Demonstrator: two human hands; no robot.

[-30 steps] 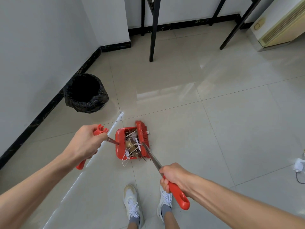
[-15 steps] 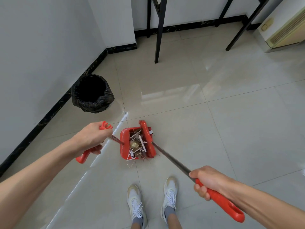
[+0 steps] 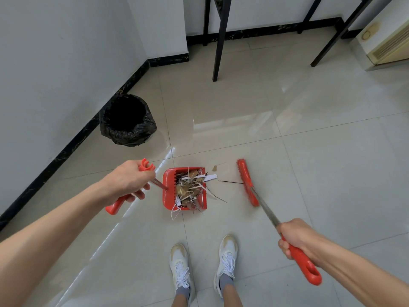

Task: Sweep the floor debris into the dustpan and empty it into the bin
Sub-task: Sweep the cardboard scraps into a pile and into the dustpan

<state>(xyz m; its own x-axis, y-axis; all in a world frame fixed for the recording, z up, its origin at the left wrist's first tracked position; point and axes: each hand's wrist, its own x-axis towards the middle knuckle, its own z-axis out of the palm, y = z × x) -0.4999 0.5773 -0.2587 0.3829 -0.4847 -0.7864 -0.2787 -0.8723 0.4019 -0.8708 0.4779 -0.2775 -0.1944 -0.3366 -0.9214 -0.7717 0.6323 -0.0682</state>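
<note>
Head view: red plastic dustpan (image 3: 169, 191) held paper-and-cardboard debris (image 3: 190, 189); left hand (image 3: 127, 185) gripped its handle, right hand (image 3: 295, 237) clasped red broom (image 3: 247, 182); black-lined bin (image 3: 128, 120) nearby.

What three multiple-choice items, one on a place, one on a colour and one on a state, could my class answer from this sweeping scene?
1. Where does the bin stand?
A. by the left wall
B. under the table
C. between the shoes

2. What colour is the dustpan?
A. blue
B. red
C. green

3. How is the broom head placed?
A. pressed inside the dustpan
B. apart from the dustpan, to its right
C. leaning in the bin

Key: 1 A, the black-lined bin sits against the baseboard of the left wall. 2 B, its tray and the handle in the left hand are red. 3 B, bare floor with a thin stick lies between the dustpan's mouth and the broom that the right hand holds.
</note>
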